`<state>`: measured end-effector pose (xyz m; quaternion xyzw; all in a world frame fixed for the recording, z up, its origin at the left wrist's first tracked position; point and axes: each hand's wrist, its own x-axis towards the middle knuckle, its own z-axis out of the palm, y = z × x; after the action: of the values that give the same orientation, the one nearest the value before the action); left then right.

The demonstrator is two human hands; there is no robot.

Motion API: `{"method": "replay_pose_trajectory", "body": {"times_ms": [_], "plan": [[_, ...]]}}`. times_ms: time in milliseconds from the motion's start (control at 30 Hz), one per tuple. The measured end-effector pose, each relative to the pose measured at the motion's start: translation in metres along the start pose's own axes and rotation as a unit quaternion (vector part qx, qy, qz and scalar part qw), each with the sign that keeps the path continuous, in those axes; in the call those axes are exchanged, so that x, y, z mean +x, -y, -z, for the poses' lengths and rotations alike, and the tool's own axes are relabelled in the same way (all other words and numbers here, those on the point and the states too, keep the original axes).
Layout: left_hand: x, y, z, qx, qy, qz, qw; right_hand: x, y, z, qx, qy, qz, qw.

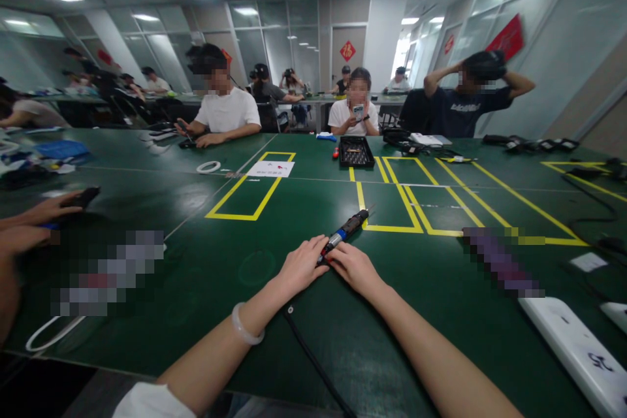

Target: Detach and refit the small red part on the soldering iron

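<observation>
A slim electric screwdriver (349,227), black with a blue band and a silver section, lies slanted over the green table (210,294). Its thin tip points away from me to the right. My left hand (304,262) is closed around its near end from the left. From the other side, my right hand (356,266) has its fingers closed on the same end, by a small red part. The fingers cover most of that end. Below my hands, a black cable (313,356) with a ring-shaped metal end runs toward me, its end apart from the screwdriver.
Yellow tape outlines (394,228) mark the table, with a paper sheet (272,169) on one. Farther back sit a black tray (356,152) and a white cable coil (208,167). A white power strip (573,346) lies at right. A co-worker's hands (44,215) are at left.
</observation>
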<state>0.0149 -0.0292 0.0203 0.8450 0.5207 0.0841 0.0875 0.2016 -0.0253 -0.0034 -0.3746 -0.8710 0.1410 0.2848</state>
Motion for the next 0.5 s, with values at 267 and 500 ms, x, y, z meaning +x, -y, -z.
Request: {"method": "replay_pose_trajectory", "body": {"times_ms": [267,500], "plan": [[0.004,-0.005,0.01,0.003,0.01,-0.02,1.0,0.003,-0.006,-0.001,0.013,-0.008,0.018,1.0],[0.008,-0.008,0.008,0.024,0.003,-0.02,1.0,0.002,-0.013,-0.003,0.046,-0.016,0.026,0.998]]}}
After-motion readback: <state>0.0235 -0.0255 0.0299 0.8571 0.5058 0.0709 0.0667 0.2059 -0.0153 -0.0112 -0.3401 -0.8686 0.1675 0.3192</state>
